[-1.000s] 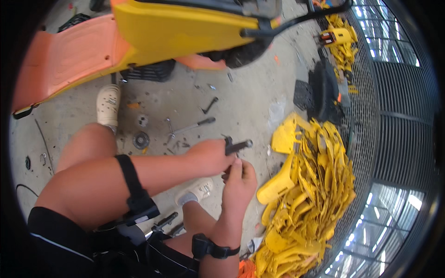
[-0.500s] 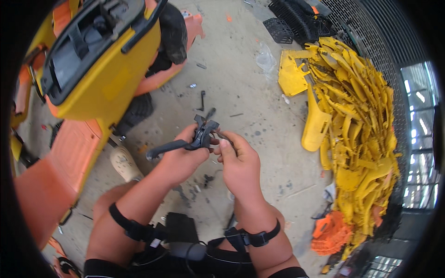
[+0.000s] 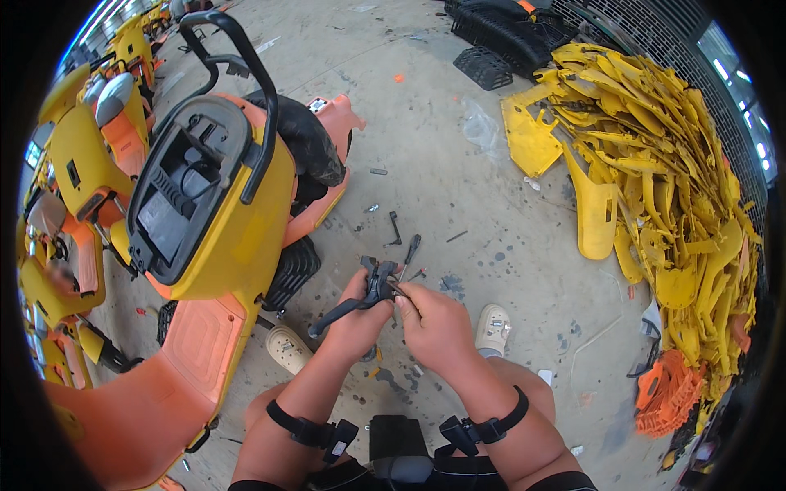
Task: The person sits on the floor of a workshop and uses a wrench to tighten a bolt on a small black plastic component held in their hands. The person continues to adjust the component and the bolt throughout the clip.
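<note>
My left hand [image 3: 358,326] is closed round a black brake lever [image 3: 334,315], whose long handle points toward the lower left and whose bracket end is uppermost. At the bracket's right side, my right hand [image 3: 438,322] is closed in a pinch. Something thin and dark shows at its fingertips, too small to name. Just beyond the hands, a screwdriver [image 3: 413,245] with a dark handle lies on the concrete floor. A bent black rod [image 3: 395,229] lies farther off.
A yellow and orange scooter body [image 3: 221,245] stands close on my left, with more scooters [image 3: 90,176] behind it. To the right rises a heap of yellow plastic panels [image 3: 655,180], with orange parts [image 3: 670,393] at its near end. Black crates [image 3: 499,37] sit at the far right.
The view has shifted, so more scooters and both my shoes now show. Both hands stay together at the brake lever; the screwdriver on the floor is more visible beyond them.
</note>
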A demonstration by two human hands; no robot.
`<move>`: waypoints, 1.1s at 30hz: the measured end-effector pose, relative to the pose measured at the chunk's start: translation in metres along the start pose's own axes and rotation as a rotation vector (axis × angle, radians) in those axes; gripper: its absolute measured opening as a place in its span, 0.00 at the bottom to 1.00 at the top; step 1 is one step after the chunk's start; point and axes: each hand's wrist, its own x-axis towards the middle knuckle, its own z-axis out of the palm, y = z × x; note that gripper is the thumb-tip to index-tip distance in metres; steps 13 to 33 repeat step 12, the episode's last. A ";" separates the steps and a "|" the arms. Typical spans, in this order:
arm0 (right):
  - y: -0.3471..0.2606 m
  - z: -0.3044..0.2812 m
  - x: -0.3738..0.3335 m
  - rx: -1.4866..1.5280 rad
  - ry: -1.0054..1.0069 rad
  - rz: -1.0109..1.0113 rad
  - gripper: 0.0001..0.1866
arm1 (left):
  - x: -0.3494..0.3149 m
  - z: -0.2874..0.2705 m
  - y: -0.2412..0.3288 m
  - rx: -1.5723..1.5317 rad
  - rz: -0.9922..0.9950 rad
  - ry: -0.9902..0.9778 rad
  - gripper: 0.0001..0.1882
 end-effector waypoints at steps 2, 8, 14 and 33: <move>0.004 0.001 0.001 -0.033 0.031 -0.055 0.12 | 0.002 0.001 0.002 0.099 -0.005 0.022 0.25; 0.005 -0.002 0.004 -0.093 0.027 -0.013 0.12 | 0.014 0.011 -0.010 0.146 0.052 0.074 0.25; 0.017 0.000 0.015 0.042 -0.149 0.095 0.15 | 0.024 -0.016 0.000 0.429 0.124 0.135 0.25; 0.017 0.000 0.015 0.042 -0.149 0.095 0.15 | 0.024 -0.016 0.000 0.429 0.124 0.135 0.25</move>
